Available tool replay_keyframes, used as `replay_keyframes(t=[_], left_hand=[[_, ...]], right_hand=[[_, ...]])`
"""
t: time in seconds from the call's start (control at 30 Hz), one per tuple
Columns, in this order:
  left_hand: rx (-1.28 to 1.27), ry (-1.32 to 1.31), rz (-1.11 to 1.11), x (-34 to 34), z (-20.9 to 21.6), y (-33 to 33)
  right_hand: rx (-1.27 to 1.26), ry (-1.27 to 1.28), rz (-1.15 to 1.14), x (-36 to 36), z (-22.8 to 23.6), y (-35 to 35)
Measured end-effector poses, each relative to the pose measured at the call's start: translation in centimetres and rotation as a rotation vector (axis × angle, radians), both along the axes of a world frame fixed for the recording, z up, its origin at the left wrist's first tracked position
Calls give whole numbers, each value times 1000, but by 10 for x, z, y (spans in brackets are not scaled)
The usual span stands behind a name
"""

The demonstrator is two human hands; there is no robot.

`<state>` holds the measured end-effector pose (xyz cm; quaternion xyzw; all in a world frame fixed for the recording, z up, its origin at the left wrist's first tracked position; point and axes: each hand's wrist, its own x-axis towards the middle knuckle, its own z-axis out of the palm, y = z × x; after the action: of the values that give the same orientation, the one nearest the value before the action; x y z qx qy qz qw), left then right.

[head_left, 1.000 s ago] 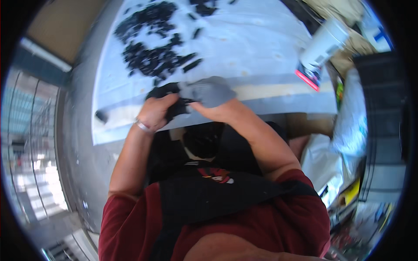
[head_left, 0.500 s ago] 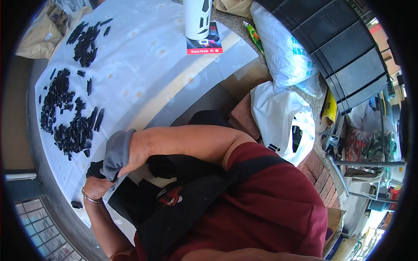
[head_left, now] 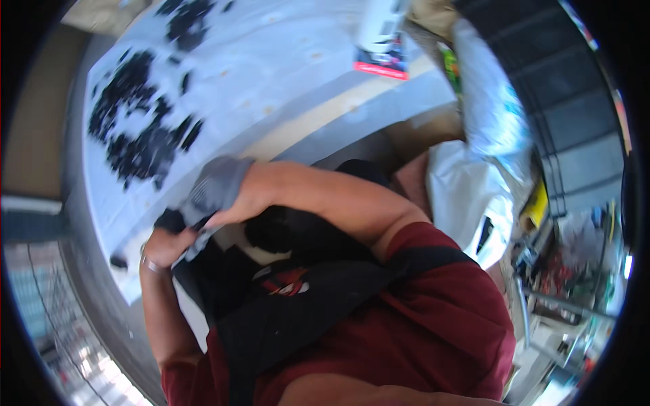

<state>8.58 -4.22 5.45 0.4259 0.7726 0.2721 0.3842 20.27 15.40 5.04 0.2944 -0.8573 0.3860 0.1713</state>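
A grey and black cloth piece that looks like a work glove (head_left: 220, 183) is bunched over the back of my right hand (head_left: 249, 196) and hides most of its fingers. My left hand (head_left: 169, 247), with a bracelet at the wrist, is closed on the lower edge of this glove, close against my right hand. Both hands are at the table's near edge, left of my black apron (head_left: 318, 298). Beyond them, small black plastic-looking pieces (head_left: 145, 152) lie in loose heaps on the pale table cover (head_left: 271, 74).
A white cylindrical container (head_left: 380, 27) stands on a red and dark card (head_left: 382, 66) at the far side. To the right are a white bag (head_left: 467, 196), a filled white sack (head_left: 484, 95) and a large black crate (head_left: 542, 74). One black piece (head_left: 118, 261) lies apart near the left edge.
The whole view has shifted, so the table and hands appear higher and further right, with blur. My hands stay together at the glove, with little other visible change.
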Motion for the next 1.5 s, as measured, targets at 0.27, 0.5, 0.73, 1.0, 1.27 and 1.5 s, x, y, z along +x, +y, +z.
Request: replay_keyframes(t=[0.27, 0.5, 0.73, 1.0, 1.27, 1.5], left_hand=[[-58, -65, 114, 14, -17, -6], [562, 64, 471, 53, -26, 11], [579, -345, 738, 47, -12, 9], [526, 133, 522, 48, -3, 12], [444, 340, 341, 54, 2, 5], [120, 915, 510, -14, -10, 7]], right_hand=[[-48, -62, -132, 16, -4, -9], [-46, 127, -340, 3, -8, -29], [37, -4, -413, 14, 5, -8], [296, 156, -362, 13, -10, -15], [154, 36, -300, 13, -10, -30], [215, -335, -632, -26, 6, 1]])
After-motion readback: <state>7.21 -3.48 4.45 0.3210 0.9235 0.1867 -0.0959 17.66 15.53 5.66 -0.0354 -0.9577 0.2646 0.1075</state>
